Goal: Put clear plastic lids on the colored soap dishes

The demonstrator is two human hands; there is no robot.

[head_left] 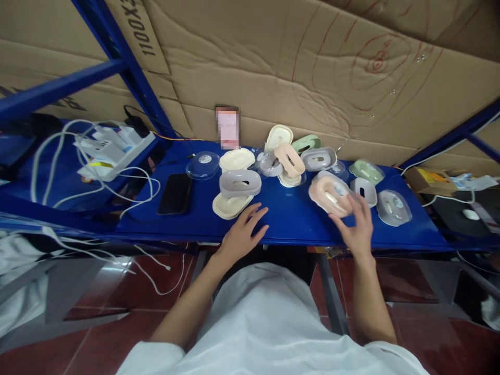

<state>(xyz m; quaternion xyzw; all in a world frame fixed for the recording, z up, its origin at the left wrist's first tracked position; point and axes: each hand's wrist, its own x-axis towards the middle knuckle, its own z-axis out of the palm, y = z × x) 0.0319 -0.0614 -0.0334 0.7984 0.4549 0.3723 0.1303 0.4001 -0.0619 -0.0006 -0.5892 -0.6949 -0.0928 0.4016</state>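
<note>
On the blue table (pixel 291 229), the right fingers (pixel 356 208) stand apart at the edge of a pink oval box (pixel 322 190) that seems already clear-covered, while a slotted grey shell (pixel 240 190) and cream tray (pixel 225 206), just beyond the spread, empty left fingers (pixel 258 215), look still uncovered.

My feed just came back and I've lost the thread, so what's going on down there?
A person sits at a blue table spread with oval plastic pieces. Their right hand is at the near right edge of a pink oval piece; whether it grips is unclear. The left hand is open and holds nothing, close beside a cream piece, with a grey slotted piece just behind. A black phone lies farther left.
</note>
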